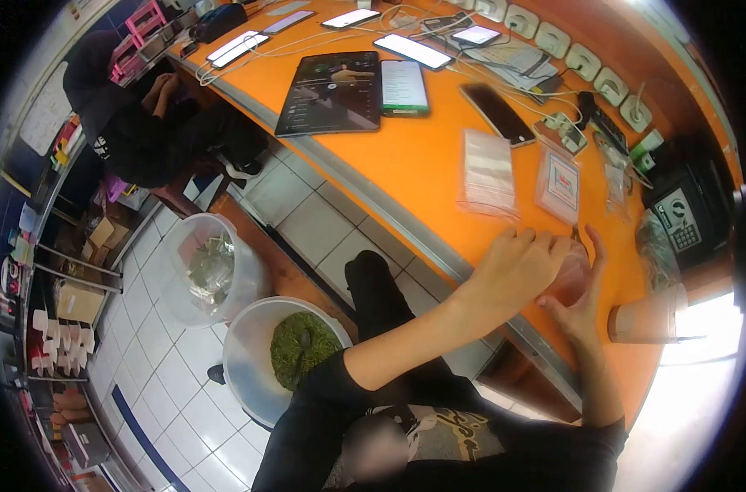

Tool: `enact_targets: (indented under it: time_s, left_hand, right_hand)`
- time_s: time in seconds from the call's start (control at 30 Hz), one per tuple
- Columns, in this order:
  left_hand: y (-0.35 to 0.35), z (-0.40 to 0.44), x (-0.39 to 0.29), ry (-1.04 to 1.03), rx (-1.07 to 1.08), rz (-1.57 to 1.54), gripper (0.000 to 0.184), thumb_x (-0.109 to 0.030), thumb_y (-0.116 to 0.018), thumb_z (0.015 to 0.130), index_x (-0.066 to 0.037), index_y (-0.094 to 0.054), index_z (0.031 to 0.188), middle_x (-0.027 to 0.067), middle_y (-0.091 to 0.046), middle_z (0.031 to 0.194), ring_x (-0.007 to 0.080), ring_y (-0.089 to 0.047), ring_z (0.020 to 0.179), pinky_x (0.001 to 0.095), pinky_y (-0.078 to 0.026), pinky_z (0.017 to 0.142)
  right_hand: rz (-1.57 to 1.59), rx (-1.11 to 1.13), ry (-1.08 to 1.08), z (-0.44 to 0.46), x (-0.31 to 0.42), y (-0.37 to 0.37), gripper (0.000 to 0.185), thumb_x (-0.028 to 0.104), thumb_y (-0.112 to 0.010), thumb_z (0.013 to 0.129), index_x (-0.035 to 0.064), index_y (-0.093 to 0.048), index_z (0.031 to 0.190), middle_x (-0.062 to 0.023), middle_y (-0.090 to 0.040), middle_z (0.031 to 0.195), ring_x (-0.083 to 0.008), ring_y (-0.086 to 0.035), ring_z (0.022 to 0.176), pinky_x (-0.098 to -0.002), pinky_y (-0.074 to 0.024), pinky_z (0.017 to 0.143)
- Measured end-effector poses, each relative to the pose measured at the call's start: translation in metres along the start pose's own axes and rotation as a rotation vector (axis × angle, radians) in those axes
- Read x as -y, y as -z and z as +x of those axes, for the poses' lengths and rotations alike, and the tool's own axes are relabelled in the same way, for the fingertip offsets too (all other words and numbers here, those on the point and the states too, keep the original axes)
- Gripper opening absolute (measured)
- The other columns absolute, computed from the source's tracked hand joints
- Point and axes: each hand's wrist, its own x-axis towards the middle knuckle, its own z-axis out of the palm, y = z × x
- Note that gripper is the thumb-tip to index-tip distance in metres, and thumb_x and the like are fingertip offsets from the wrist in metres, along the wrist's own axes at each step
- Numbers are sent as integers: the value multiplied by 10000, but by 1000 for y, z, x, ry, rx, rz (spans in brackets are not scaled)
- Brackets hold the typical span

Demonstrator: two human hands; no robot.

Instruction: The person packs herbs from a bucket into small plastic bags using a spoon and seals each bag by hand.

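My left hand [527, 264] reaches across to the right, fingers closed at the top edge of a clear plastic bag [571, 277] with a pinkish tint. My right hand [584, 305] grips the same bag from the other side, thumb and forefinger curved around it. What is inside the bag, if anything, I cannot make out. Just beyond my hands lie a stack of clear zip bags [488, 174] and a clear packet with a red and blue printed label [560, 184].
On the orange table [414, 176] are a tablet [330, 94], several phones and cables. A cup [647, 316] stands right, near a black safe [683, 217]. By my legs stand a tub of green shredded leaves [295, 348] and a bin of plastic packets [213, 271]. A person [127, 115] sits at left.
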Motion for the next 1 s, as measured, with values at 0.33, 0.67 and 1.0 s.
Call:
enact_targets:
  time_s: [0.33,0.67,1.0]
  left_hand:
    - [-1,-14,5,84,13,-257,239,-102,-614,805,-15,-510,1001,142,-603,857,335,-631,833,414,-503,717]
    - [81,-82,-9,466,130,-855,418,-142,-685,829,-24,-463,1162,158,-593,914,391,-611,829,412,-502,716]
    - [147,-219,-10,644,155,-615,351,-146,-631,894,-8,-464,1170,198,-602,916,360,-636,796,411,-482,656]
  right_hand:
    - [43,15,-369,-6,-11,25,126,23,-632,875,13,-605,998,-14,-626,914,-106,-586,831,-238,-454,763]
    - [-202,632,-342,1,75,-45,429,39,-727,768,8,-484,1121,-104,-627,811,-230,-626,682,-301,-495,669]
    - [16,1089,-91,5,74,-167,484,54,-648,836,25,-289,1159,-153,-587,722,-289,-613,637,-392,-464,615]
